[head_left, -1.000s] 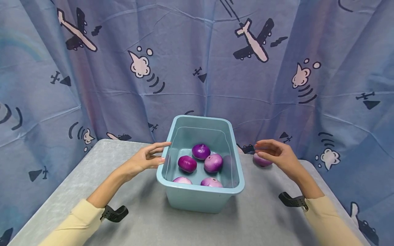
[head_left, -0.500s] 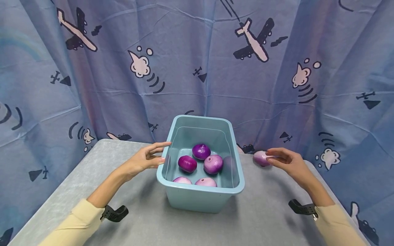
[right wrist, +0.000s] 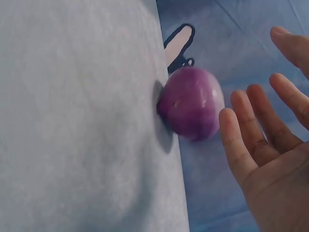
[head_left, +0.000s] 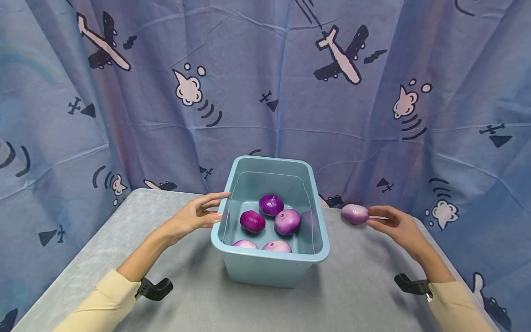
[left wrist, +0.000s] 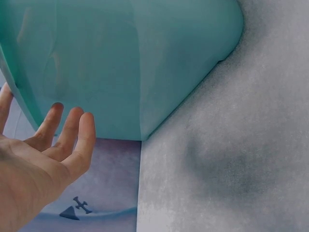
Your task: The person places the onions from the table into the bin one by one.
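Risk: loose onion (head_left: pixel 354 214) sits at the table's (head_left: pixel 166 240) far right edge by the curtain (head_left: pixel 265 92); a nudge from my fingertips could roll it off.
Right hand (head_left: pixel 396 225): fingers straight, holding nothing, just beside that onion.
Left hand (head_left: pixel 195 215): spread flat against the bin's (head_left: pixel 269 265) left wall.
Bin: five purple onions (head_left: pixel 270 204) inside.

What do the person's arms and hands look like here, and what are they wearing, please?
Both hands, left hand and right hand, are bare: no gloves or rings visible. Pale yellow long sleeves cover the forearms, and a black clip-like mount sits at each wrist.
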`<state>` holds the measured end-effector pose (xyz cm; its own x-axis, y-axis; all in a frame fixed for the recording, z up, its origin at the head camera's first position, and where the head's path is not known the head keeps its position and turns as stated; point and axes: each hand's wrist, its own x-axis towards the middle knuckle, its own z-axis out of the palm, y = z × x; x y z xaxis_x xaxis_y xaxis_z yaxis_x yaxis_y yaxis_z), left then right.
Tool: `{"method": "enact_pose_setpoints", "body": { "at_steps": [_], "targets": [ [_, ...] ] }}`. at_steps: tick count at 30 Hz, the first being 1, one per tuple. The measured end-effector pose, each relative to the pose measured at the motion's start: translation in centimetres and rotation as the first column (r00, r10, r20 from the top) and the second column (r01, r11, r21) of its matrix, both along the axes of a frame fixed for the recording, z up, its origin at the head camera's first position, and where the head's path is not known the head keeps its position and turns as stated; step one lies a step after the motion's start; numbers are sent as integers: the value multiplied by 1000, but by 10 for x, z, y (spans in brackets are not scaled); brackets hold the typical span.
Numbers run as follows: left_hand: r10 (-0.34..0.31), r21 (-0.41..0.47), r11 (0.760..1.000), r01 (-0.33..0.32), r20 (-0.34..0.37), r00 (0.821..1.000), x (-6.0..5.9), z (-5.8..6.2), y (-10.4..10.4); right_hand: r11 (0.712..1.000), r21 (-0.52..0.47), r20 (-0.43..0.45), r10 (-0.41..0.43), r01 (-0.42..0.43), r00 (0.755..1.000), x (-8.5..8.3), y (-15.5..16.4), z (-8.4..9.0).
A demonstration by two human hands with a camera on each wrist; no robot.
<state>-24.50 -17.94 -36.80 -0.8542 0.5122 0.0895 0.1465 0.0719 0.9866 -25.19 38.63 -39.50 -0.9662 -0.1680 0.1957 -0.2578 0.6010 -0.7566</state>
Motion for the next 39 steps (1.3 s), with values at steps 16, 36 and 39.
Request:
{"method": "enact_pose_setpoints", "body": {
  "at_steps": [16, 36, 39],
  "targets": [
    [-7, 10, 1000, 7, -4, 1000, 0, -1, 0, 998, 3, 81, -63, 63, 995, -19, 12, -21],
    [2, -7, 1000, -2, -10, 1000, 0, -1, 0, 993, -60, 80, -98, 103, 992, -44, -2, -41],
    [-2, -2, 1000, 2, -8, 1000, 0, -1, 0, 993, -61, 54, -95, 98, 994, -47, -3, -43]
  ]
}}
